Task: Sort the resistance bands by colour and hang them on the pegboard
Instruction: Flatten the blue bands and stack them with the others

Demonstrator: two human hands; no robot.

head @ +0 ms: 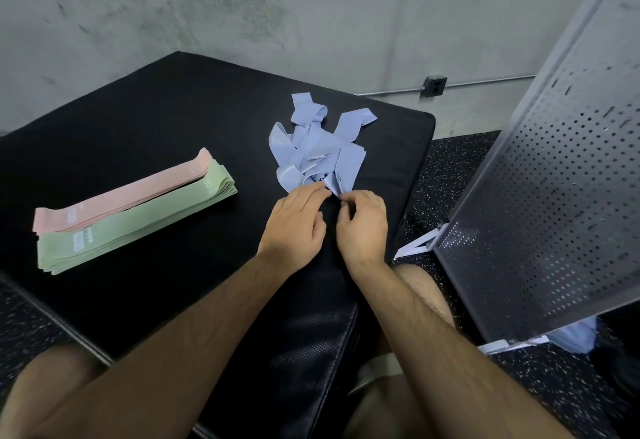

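Both forearms are reaching forward, with the left hand [294, 222] and right hand [363, 225] pinching the tangled blue bands [317, 151] with curled fingers.

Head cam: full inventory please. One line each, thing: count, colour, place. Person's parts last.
blue bands: tangled heap, count unclear, pale blue, far right of the mat, just beyond the hands
pink bands: one flat stack, pink, left on the mat
green bands: one flat stack, green, against the pink stack's near side
mat: one, black, padded, centre
pegboard: one, pale grey, perforated, standing on the floor at right
blurred blue thing: one, pale blue, below the pegboard's lower edge, cannot identify
outlet: one, grey, on the concrete wall
floor: black, speckled
left hand: fingertips at the heap's near edge, grip unclear
right hand: pinches a blue band at the heap's near edge
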